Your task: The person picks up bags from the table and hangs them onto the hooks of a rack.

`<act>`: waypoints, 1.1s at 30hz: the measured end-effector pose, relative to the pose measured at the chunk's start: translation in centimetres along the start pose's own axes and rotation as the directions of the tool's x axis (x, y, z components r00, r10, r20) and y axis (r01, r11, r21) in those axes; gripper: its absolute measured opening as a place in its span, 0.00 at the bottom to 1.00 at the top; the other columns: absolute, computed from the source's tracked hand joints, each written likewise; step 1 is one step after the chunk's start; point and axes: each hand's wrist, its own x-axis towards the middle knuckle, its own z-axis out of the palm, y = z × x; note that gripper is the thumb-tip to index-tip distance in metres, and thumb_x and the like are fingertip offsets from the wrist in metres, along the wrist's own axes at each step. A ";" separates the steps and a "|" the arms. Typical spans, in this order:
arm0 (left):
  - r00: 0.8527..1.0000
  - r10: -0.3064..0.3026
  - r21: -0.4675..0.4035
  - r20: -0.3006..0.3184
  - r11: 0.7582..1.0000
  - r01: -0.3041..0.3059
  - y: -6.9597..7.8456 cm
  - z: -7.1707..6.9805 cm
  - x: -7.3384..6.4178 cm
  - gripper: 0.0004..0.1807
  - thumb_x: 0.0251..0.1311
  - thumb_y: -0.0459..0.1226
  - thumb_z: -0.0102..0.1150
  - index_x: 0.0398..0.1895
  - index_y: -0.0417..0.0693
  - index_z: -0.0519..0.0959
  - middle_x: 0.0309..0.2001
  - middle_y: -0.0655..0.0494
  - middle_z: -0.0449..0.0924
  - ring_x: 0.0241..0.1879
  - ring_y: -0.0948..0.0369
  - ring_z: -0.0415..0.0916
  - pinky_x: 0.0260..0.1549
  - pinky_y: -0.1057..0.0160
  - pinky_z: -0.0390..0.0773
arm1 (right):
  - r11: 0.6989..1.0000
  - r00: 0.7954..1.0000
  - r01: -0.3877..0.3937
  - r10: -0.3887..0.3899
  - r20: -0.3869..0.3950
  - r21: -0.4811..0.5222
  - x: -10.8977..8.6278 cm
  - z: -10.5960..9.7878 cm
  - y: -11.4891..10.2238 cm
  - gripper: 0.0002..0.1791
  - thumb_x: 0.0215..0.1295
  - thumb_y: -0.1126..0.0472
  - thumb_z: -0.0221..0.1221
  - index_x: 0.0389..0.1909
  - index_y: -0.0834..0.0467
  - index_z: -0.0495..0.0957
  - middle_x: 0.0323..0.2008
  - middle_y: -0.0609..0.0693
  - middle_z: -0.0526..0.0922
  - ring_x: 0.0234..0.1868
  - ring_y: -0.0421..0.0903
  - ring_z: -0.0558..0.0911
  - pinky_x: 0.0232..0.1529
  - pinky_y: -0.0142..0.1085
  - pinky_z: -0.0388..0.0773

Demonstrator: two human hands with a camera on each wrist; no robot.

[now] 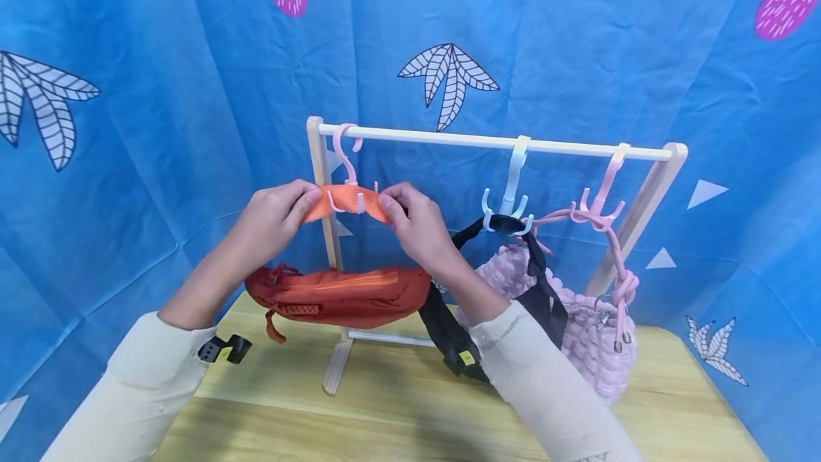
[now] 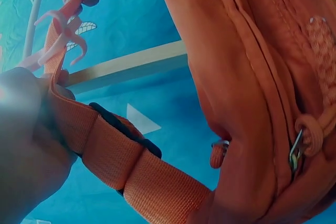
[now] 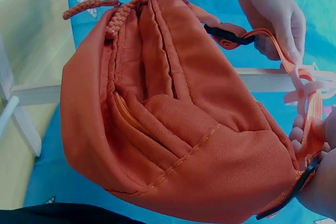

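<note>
An orange-red waist bag [image 1: 340, 298] hangs below its orange webbing strap [image 1: 348, 196] at the left of the rack. My left hand [image 1: 272, 218] pinches the strap on one side of a pink hook hanger [image 1: 348, 162], and my right hand [image 1: 420, 223] pinches it on the other side. Between the hands, the strap lies across the hanger's prongs. A dark slider on the webbing and the bag's zip pulls show in the left wrist view. The right wrist view shows the bag's body [image 3: 210, 145] with seams, a zip and a braided pull.
A rack with a white rail [image 1: 436, 137] stands on a wooden table [image 1: 288, 412]. A light blue hanger [image 1: 513, 177] carries a black strap [image 1: 442, 326]; another pink hanger [image 1: 606, 191] holds a puffy lilac bag [image 1: 603, 348] by its handle. Blue patterned cloth [image 1: 577, 55] hangs behind.
</note>
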 end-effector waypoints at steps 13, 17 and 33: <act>0.988 -0.045 -0.062 -0.145 0.997 0.036 0.3 2.3 -1.4 0.14 0.79 0.40 0.52 0.52 0.40 0.83 0.28 0.46 0.76 0.29 0.54 0.70 0.27 0.63 0.69 | 0.997 0.995 0.048 -0.052 -0.084 -0.060 -0.9 1.0 0.8 0.12 0.80 0.57 0.55 0.54 0.59 0.79 0.42 0.55 0.85 0.38 0.48 0.80 0.37 0.33 0.83; 0.978 -0.048 -0.073 -0.203 0.997 0.034 0.1 2.9 -1.9 0.14 0.76 0.38 0.57 0.53 0.39 0.85 0.31 0.44 0.80 0.32 0.53 0.73 0.27 0.65 0.71 | 0.989 0.988 0.092 -0.105 -0.110 -0.117 -1.2 0.9 1.1 0.12 0.79 0.58 0.56 0.53 0.60 0.81 0.43 0.56 0.86 0.40 0.49 0.81 0.39 0.37 0.85; 0.925 0.021 -0.087 -0.379 0.994 -0.058 -0.4 4.4 -3.4 0.13 0.64 0.32 0.69 0.50 0.37 0.88 0.36 0.41 0.89 0.32 0.54 0.78 0.26 0.77 0.68 | 0.924 0.931 0.262 -0.318 -0.179 -0.278 -3.0 0.8 2.4 0.09 0.74 0.65 0.61 0.48 0.64 0.85 0.43 0.58 0.87 0.43 0.51 0.87 0.49 0.40 0.89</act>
